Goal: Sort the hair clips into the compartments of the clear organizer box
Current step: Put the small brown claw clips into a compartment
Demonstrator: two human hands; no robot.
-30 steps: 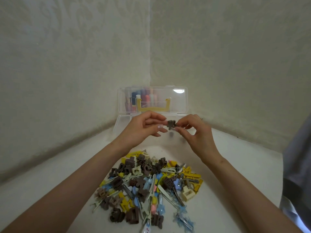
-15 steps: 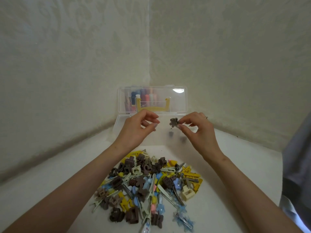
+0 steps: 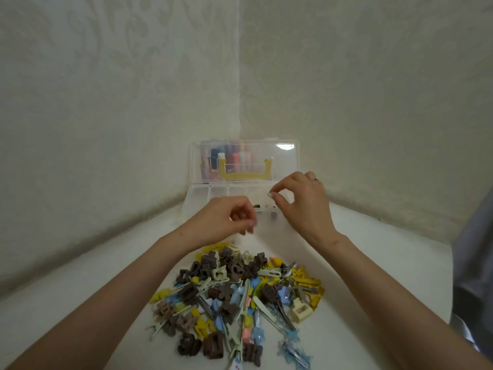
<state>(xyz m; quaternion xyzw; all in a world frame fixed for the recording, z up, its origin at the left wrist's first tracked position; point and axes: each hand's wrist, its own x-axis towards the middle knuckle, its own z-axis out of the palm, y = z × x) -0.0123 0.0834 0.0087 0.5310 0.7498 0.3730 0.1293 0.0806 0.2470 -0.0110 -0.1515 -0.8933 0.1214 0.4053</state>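
The clear organizer box [image 3: 198, 195] lies open in the wall corner, its lid [image 3: 285, 166] standing upright. Small dark clips [image 3: 273, 215] lie in its near compartments, partly hidden by my hands. My right hand [image 3: 304, 206] hovers over the box's right half, thumb and forefinger slightly apart with nothing between them. My left hand [image 3: 226, 222] hangs at the box's front edge, fingers loosely curled and holding nothing. A pile of hair clips [image 3: 234, 297] in brown, yellow, blue, cream and pink lies on the white table nearer to me.
Behind the lid stand several coloured bottles [image 3: 234, 158] and a yellow handle [image 3: 244, 175]. Patterned walls meet just behind the box. Grey fabric [image 3: 474, 276] hangs at the right edge. The white table [image 3: 386, 257] stretches on both sides of the pile.
One second ago both hands held a small brown clip, then only the right did. Now the clip is out of my fingers, and my left hand has dropped lower, toward the pile.
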